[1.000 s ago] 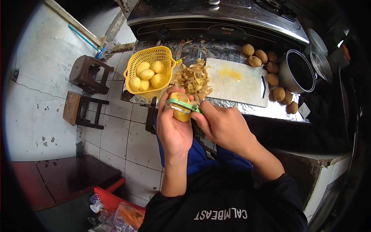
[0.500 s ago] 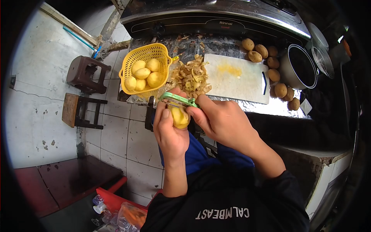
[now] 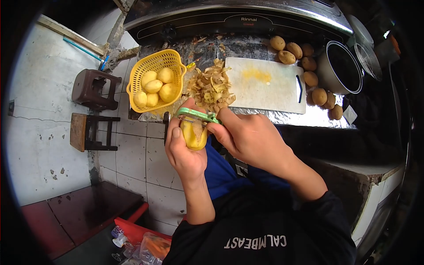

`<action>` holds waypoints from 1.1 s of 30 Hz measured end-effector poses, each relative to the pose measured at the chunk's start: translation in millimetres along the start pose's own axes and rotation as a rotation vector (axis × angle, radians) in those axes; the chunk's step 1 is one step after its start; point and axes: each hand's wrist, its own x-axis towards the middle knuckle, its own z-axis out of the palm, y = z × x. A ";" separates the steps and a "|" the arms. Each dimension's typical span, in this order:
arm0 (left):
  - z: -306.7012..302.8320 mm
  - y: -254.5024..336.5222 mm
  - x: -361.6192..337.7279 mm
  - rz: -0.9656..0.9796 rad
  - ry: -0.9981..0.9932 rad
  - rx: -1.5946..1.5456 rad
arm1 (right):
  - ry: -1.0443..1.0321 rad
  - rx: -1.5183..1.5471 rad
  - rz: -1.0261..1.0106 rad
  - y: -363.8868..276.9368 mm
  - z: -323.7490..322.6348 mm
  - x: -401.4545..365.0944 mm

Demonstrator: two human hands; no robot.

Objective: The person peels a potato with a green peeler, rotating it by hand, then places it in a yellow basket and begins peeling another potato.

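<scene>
Nearest you, in front of your black shirt, your left hand (image 3: 187, 154) cradled a potato (image 3: 194, 135), its fingers curled around the far side and its thumb along the left flank. The potato's long axis ran roughly away from your body, one rounded end toward you and the other under the peeler (image 3: 194, 115). Its side facing up was mostly yellow, with a strip of brown skin toward the right. Your right hand (image 3: 254, 137) pinched the peeler's green frame between thumb and index finger, and the frame lay crosswise over the potato's far part.

Open room lay to the left of your left hand, above the tiled floor (image 3: 132, 152); the foil-covered edge of the work surface (image 3: 282, 117) ran just beyond your right hand.

Farther out, a heap of peelings (image 3: 214, 86) sat between the yellow basket (image 3: 132, 84) and the white cutting board (image 3: 265, 97). The basket, at the left, held six peeled potatoes (image 3: 153, 86); the board lay flat with a yellow stain, its slotted end to the right. Unpeeled potatoes (image 3: 310, 79) curved around the board's right end, near the metal pot (image 3: 325, 73), whose open mouth was too dark to tell its contents. At the far side stood the stove (image 3: 212, 28).
</scene>
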 end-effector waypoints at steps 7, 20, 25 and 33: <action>4.1 -18.0 -1.2 0.081 0.207 0.118 | 0.009 -0.002 0.035 2.0 4.8 4.8; 0.7 -39.9 5.0 0.147 0.266 0.191 | -0.004 0.050 0.070 23.5 9.0 15.2; -7.2 -44.4 20.9 0.049 0.130 0.114 | 0.002 0.039 0.153 36.1 15.8 18.0; 2.0 -52.2 36.0 0.021 0.130 0.254 | 0.001 0.551 0.223 44.6 25.8 30.4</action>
